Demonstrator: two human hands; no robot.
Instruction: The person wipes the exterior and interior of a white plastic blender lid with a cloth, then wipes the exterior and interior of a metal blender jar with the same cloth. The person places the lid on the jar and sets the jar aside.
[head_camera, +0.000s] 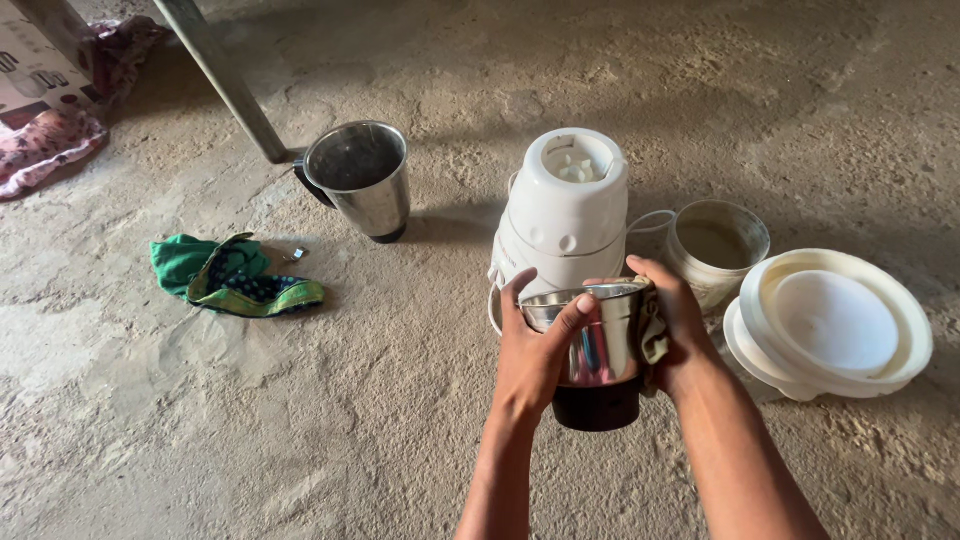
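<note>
1. The left hand (530, 355) wraps the small steel grinder jar (598, 350), its grip curled tight with the thumb across the jar's front.
2. The right hand (678, 330) presses a pale cloth (655, 335) against the jar's far side, its grip closed on both.
3. The jar hangs above the floor (400, 400), at six o'clock of the white mixer base (565, 215).
4. A larger steel jar (362, 178) stands at ten o'clock.

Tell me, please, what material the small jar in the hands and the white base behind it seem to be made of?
The small jar looks like polished steel: its wall mirrors the fingers. Its dark bottom collar is probably plastic. The white base looks like moulded plastic, smooth, with a slight sheen and rounded edges. Both hands, left hand and right hand, grip the jar.
</note>
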